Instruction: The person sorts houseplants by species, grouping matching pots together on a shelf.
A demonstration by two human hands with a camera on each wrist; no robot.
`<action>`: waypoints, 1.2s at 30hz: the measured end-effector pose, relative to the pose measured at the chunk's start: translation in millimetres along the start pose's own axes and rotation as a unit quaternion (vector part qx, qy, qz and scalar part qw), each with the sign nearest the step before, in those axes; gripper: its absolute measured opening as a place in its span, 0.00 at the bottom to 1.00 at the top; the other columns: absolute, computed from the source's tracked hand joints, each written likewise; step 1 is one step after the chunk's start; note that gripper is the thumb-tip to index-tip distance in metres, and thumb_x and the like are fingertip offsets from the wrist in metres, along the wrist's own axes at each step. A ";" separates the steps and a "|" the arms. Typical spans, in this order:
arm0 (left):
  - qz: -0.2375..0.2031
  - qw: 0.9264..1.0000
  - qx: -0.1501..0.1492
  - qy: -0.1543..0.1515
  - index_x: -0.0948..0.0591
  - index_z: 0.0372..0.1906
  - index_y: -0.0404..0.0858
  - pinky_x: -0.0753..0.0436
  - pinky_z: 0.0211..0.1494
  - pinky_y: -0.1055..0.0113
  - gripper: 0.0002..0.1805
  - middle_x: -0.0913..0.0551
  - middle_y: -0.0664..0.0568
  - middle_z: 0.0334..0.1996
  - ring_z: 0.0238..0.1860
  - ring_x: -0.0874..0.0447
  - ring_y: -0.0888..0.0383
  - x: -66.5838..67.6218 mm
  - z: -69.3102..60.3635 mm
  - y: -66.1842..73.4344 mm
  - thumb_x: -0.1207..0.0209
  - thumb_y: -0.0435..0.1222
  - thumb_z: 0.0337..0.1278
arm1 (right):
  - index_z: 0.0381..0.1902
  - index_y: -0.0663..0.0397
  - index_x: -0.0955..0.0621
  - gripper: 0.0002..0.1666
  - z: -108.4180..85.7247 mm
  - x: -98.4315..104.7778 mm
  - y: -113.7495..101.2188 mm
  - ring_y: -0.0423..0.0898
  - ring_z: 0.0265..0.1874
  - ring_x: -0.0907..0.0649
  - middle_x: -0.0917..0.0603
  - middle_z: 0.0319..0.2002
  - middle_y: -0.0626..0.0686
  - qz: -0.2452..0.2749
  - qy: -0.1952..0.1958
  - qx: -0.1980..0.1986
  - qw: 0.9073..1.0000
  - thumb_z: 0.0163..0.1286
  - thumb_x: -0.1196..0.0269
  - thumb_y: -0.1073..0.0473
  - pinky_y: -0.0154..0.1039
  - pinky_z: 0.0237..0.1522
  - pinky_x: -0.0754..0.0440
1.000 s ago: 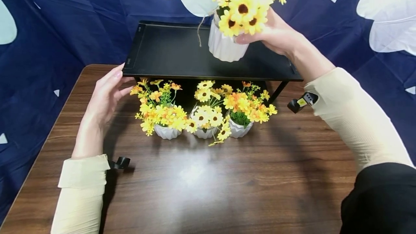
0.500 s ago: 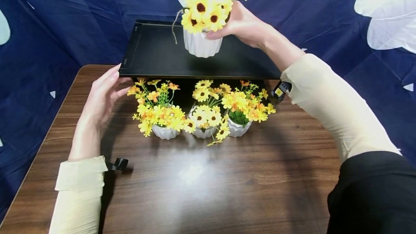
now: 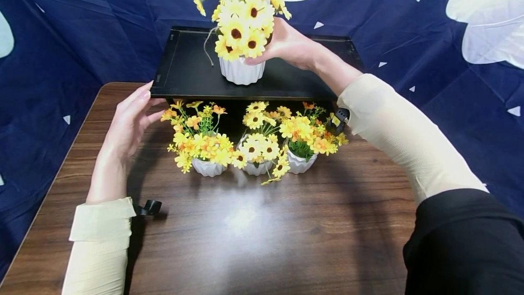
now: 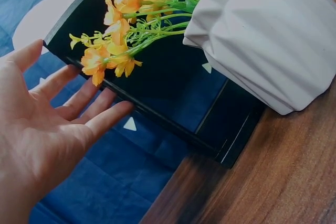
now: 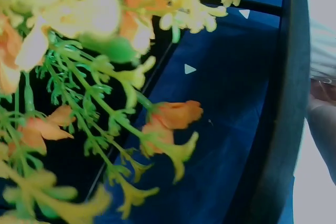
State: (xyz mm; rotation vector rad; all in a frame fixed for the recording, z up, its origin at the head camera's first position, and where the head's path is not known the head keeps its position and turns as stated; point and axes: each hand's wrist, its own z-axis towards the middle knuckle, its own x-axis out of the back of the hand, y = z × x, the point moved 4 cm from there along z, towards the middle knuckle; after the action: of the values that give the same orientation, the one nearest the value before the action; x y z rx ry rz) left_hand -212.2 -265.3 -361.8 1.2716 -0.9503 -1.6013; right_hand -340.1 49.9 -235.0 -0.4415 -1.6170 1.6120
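My right hand [image 3: 292, 47] grips a white fluted flowerpot [image 3: 242, 71] of yellow daisies with dark centres, from its right side. It is over the left-middle of a black two-tier shelf [image 3: 294, 76]; whether its base touches the top board I cannot tell. A piece of twine hangs at the pot's left. My left hand [image 3: 131, 122] is at the shelf's left front corner, its fingers extended and touching the edge, as the left wrist view shows with the hand [image 4: 58, 114] beside the black frame [image 4: 157, 116]. Shelf and blossoms fill the right wrist view.
Below the top board stand three white flowerpots in a row: a left pot [image 3: 209, 167], a middle pot [image 3: 258, 167] and a right pot [image 3: 300, 164], with yellow and orange flowers. The shelf is on a brown wooden table [image 3: 245, 240], before a blue patterned cloth [image 3: 434, 22].
My right hand has carried the daisy pot leftward over the top board and, in the last half second, lowered it. My left hand has stayed at the shelf corner.
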 end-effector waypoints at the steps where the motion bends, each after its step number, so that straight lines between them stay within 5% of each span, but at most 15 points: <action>1: 0.000 1.000 0.000 0.000 0.22 0.68 0.41 0.14 0.52 0.72 0.20 0.15 0.55 0.59 0.55 0.17 0.60 -0.1 0.0 0.1 0.47 0.37 0.77 | 0.71 0.54 0.32 0.51 0.0 -0.4 1.2 0.47 0.66 0.22 0.21 0.65 0.54 0.000 -0.001 -0.002 1.000 0.50 0.23 0.75 0.40 0.72 0.26; 17: 0.004 1.000 0.002 0.002 0.22 0.68 0.42 0.14 0.53 0.72 0.20 0.15 0.55 0.60 0.56 0.18 0.59 -1.8 -0.1 1.3 0.47 0.38 0.77 | 0.70 0.58 0.31 0.45 1.3 -2.8 4.1 0.51 0.65 0.21 0.21 0.64 0.56 0.058 -0.042 -0.012 0.997 0.55 0.28 0.77 0.44 0.73 0.26; 36: -0.002 1.000 -0.002 0.011 0.22 0.68 0.42 0.14 0.52 0.72 0.20 0.15 0.55 0.59 0.54 0.17 0.59 -0.9 -0.1 2.6 0.47 0.37 0.77 | 0.73 0.53 0.33 0.47 -3.3 -6.5 3.7 0.47 0.67 0.23 0.24 0.68 0.54 0.017 -0.057 -0.021 0.998 0.58 0.27 0.69 0.42 0.75 0.29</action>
State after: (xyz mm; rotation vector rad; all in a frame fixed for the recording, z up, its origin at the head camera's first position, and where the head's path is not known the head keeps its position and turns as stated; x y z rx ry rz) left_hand -211.5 -265.4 -359.2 1.2851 -0.9316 -1.5884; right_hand -334.7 47.9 -240.7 -0.4084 -1.7399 1.6565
